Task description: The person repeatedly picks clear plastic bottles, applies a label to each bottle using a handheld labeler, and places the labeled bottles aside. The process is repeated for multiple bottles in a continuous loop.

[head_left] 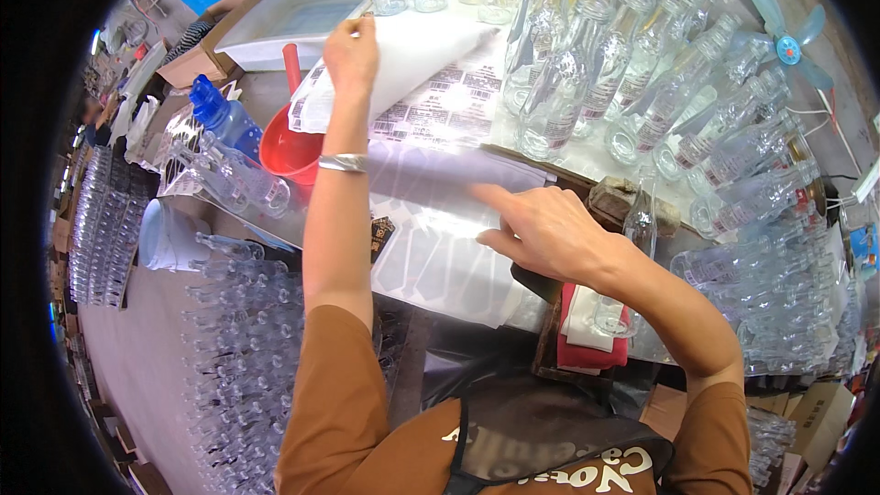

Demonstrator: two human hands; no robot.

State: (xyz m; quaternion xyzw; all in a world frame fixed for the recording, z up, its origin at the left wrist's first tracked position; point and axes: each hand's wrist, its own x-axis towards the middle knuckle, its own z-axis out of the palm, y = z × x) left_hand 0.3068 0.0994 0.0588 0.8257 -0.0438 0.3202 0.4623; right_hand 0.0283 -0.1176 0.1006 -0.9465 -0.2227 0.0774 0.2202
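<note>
My left hand [352, 57] is raised at the far side of the bench, its fingers closed on the edge of a white sheet [412, 48]. That sheet is lifted and curled back over sheets of small printed labels [445, 108]. Nearer me lies a pale translucent sheet [435, 261] with several elongated cut-out shapes on it. My right hand [545, 227] hovers above its right part, with index finger and thumb apart and nothing visible between them. The index fingertip is smeared by motion. Beside my left forearm sits a red plastic dipper [280, 145].
Clear glass bottles [555, 115] crowd the bench at the right and back. More bottles [238, 357] stand in rows at lower left. A blue-capped plastic bottle [225, 119], a white basin [293, 23], a white bucket [170, 236], a red cloth [587, 355] and a small fan [788, 49] surround the work area.
</note>
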